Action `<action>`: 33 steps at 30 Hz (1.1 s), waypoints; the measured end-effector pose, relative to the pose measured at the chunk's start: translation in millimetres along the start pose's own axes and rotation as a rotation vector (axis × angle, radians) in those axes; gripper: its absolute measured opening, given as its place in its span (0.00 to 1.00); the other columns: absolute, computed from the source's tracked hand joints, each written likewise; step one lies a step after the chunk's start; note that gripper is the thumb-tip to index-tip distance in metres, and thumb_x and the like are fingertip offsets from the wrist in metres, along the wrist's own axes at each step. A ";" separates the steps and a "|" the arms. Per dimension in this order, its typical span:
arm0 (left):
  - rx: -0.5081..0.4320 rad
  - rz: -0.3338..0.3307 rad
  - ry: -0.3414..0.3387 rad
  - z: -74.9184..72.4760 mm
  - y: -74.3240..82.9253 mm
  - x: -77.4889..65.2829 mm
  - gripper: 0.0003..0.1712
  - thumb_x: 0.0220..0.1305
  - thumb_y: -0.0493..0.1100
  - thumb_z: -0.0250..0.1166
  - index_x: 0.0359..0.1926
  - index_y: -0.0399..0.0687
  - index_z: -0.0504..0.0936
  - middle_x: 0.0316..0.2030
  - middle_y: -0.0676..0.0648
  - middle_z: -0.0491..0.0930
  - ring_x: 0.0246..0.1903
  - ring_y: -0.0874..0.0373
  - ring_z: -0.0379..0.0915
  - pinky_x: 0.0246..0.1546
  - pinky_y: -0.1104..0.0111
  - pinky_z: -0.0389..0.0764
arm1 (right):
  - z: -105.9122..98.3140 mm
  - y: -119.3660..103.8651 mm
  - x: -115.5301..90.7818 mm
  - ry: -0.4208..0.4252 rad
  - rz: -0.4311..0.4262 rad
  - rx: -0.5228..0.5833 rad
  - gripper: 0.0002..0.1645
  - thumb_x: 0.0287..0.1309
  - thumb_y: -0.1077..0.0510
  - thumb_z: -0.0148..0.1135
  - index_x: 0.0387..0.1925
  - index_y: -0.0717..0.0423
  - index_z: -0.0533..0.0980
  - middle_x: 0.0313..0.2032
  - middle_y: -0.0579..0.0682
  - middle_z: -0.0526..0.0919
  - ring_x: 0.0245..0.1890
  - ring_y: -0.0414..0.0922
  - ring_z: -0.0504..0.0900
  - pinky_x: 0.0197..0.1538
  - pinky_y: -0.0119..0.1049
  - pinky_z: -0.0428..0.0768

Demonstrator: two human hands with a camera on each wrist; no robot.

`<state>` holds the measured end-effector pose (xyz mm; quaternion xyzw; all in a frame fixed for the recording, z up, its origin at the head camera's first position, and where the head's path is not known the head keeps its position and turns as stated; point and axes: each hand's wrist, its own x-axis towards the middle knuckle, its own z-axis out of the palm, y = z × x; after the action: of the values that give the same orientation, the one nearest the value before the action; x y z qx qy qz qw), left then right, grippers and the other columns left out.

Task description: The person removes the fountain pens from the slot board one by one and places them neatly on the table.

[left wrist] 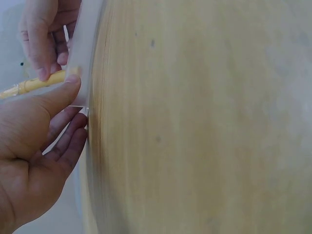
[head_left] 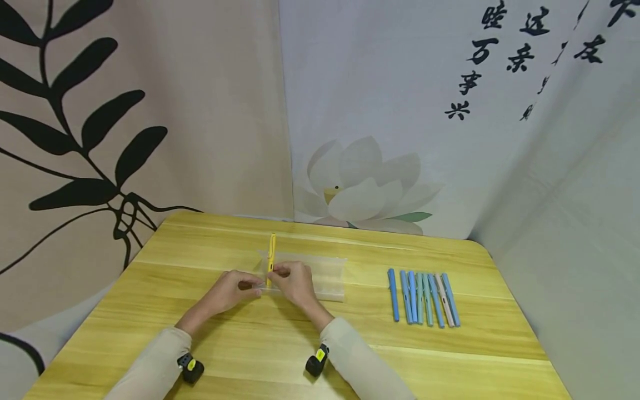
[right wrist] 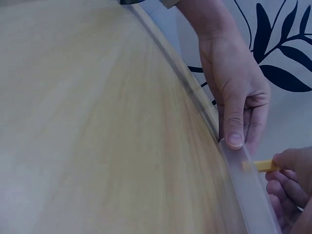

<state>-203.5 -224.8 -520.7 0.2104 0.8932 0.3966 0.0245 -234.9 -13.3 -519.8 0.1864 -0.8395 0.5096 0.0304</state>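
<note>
A clear plastic pen pouch [head_left: 327, 275] lies flat on the table, with a translucent band along its near edge. My left hand [head_left: 232, 290] pinches the left end of that band between thumb and fingers. In the right wrist view, the thumb [right wrist: 235, 139] presses on the band's corner. A yellow pen [head_left: 271, 253] points away from me at the pouch's left side. My right hand [head_left: 296, 283] pinches it near its lower end. That end shows through the band [right wrist: 261, 209]; whether it sits inside or behind the plastic, I cannot tell.
Several pens lie side by side in a row at the right of the wooden table [head_left: 450, 361]: blue pens [head_left: 393, 294], green ones [head_left: 427, 300] and a greyish-pink pen [head_left: 444, 300]. A printed curtain [head_left: 225, 111] hangs right behind the table's far edge.
</note>
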 end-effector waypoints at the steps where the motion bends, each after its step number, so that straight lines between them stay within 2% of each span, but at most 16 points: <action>1: 0.001 0.000 0.000 -0.1 0.2 0.1 0.14 0.68 0.42 0.70 0.52 0.43 0.88 0.47 0.48 0.88 0.45 0.55 0.83 0.48 0.59 0.85 | -0.9 -0.2 0.5 0.001 -0.001 0.004 0.09 0.63 0.57 0.72 0.41 0.57 0.88 0.35 0.46 0.91 0.34 0.35 0.86 0.38 0.26 0.83; 8: 0.013 -0.005 0.000 -1.1 1.3 0.9 0.14 0.67 0.43 0.70 0.51 0.43 0.88 0.46 0.49 0.88 0.44 0.58 0.83 0.46 0.64 0.84 | -10.0 -6.9 2.8 0.018 -0.052 0.021 0.08 0.64 0.56 0.70 0.42 0.56 0.88 0.35 0.46 0.91 0.35 0.35 0.86 0.37 0.26 0.83; 12: 0.012 -0.005 0.000 -1.0 1.0 1.6 0.14 0.68 0.43 0.70 0.51 0.42 0.88 0.46 0.49 0.88 0.44 0.57 0.83 0.46 0.62 0.84 | -17.3 -12.1 2.2 0.011 -0.071 0.014 0.08 0.65 0.57 0.70 0.42 0.56 0.88 0.36 0.46 0.91 0.35 0.36 0.86 0.38 0.26 0.83; 19: 0.011 -0.007 0.004 0.0 -0.7 1.0 0.15 0.68 0.44 0.70 0.52 0.42 0.88 0.47 0.47 0.88 0.47 0.53 0.84 0.49 0.56 0.85 | -31.5 -15.0 -2.8 -0.004 -0.062 0.027 0.11 0.65 0.54 0.70 0.45 0.55 0.88 0.37 0.45 0.90 0.37 0.37 0.86 0.40 0.28 0.84; 33: 0.004 -0.046 0.025 2.2 -0.8 1.7 0.14 0.66 0.43 0.71 0.50 0.42 0.89 0.46 0.47 0.88 0.45 0.54 0.83 0.49 0.56 0.85 | -65.0 -12.2 -16.7 0.030 -0.038 0.009 0.12 0.65 0.54 0.70 0.47 0.55 0.87 0.37 0.44 0.90 0.37 0.38 0.86 0.41 0.31 0.84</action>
<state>-204.8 -223.1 -522.5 0.1850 0.8989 0.3966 0.0217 -224.2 42.7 -482.4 0.1948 -0.8329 0.5154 0.0517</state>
